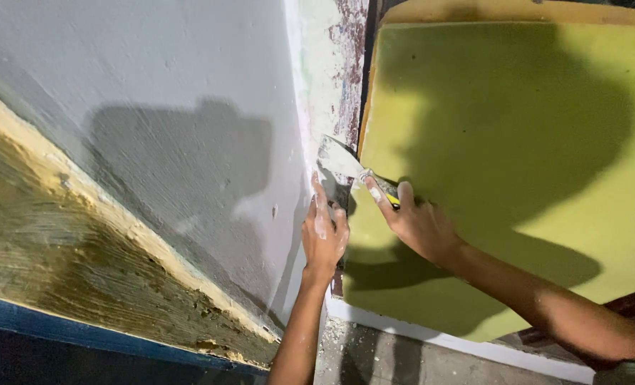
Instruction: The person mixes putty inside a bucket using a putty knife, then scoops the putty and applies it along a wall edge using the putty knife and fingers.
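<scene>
Grey, freshly skimmed plaster covered the wall (153, 107), the landmark of the scene, as you worked at its outer corner. Low on that wall, to the far left, ran a rough ochre band (61, 249) with a pale, crumbling upper edge, and under it a dark blue strip (82, 335). Shadows of your head and arms lay across the grey surface.

At the wall's right-hand edge, your left hand (324, 232) lay flat against the corner, its fingers (319, 192) straight, close together and smeared with white filler, holding nothing. Above them the corner edge (332, 71) showed white filler and patches of flaking dark red paint.

Just right of that corner, your right hand (414, 224) gripped the handle of a putty knife (342, 160), fingers curled round it and the forefinger stretched along the shaft. Its pale, filler-coated blade pressed on the corner edge just above your left fingertips.

Right of the wall stood a broad yellow-green panel (531, 128), your right forearm crossing in front of it. Below the corner, a white skirting strip (439, 339) met a dusty concrete floor (374, 360).
</scene>
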